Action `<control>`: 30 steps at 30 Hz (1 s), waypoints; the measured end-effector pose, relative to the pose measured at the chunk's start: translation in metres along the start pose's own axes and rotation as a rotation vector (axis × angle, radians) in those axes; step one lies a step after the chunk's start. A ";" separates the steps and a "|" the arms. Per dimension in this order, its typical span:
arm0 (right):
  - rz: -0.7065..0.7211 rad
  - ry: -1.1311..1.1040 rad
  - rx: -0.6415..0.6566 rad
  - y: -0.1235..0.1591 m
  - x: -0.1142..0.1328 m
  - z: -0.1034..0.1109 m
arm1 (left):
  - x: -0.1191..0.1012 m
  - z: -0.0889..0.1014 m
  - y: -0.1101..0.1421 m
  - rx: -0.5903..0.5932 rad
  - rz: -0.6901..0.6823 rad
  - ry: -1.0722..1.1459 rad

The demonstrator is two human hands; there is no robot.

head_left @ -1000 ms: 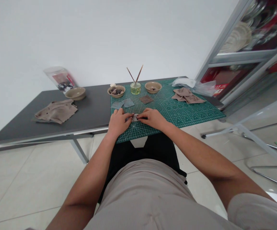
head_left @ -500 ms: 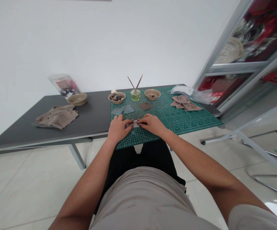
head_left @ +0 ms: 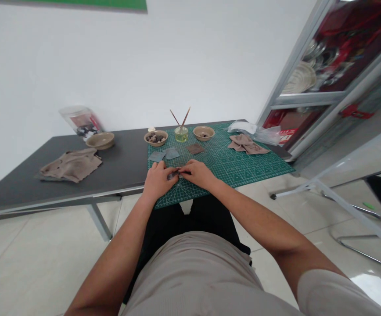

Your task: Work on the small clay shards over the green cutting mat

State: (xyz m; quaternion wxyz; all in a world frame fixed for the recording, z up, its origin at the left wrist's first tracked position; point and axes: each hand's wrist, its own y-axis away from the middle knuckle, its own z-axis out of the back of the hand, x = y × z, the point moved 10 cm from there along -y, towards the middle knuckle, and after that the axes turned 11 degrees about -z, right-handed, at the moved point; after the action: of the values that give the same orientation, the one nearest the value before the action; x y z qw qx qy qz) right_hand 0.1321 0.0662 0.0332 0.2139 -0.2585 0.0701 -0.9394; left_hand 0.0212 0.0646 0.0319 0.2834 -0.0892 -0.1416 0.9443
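My left hand [head_left: 157, 180] and my right hand [head_left: 197, 172] meet over the near part of a green cutting mat [head_left: 243, 164]. Both pinch a small dark piece [head_left: 174, 174] between their fingertips; I cannot make out what it is. Just beyond the hands lie two grey-blue squares [head_left: 164, 154] and a brown square [head_left: 195, 148] flat on the mat. Further back stand a bowl of dark small pieces [head_left: 156, 138], a glass of yellowish liquid with two sticks [head_left: 181, 133] and another tan bowl [head_left: 203, 132].
The mat lies on a dark grey table [head_left: 118, 162]. A crumpled tan cloth [head_left: 70, 164], a tan bowl [head_left: 100, 140] and a clear bag [head_left: 80, 120] sit at the left. Another tan cloth [head_left: 247, 144] and clear plastic [head_left: 256, 129] lie at the right. A metal-framed cabinet [head_left: 325, 74] stands right.
The view has tilted up and shifted slightly. My hands stay together on the mat; the piece between them showed pale before and now looks dark.
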 end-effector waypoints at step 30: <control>-0.020 0.036 -0.047 0.007 -0.004 0.008 | 0.000 -0.001 -0.002 0.030 -0.021 -0.010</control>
State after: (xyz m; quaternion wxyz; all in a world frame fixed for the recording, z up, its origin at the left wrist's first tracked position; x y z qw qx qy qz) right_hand 0.1420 0.0622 0.0363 0.1968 -0.2475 0.0935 -0.9441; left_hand 0.0228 0.0665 0.0318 0.2939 -0.0785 -0.1296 0.9437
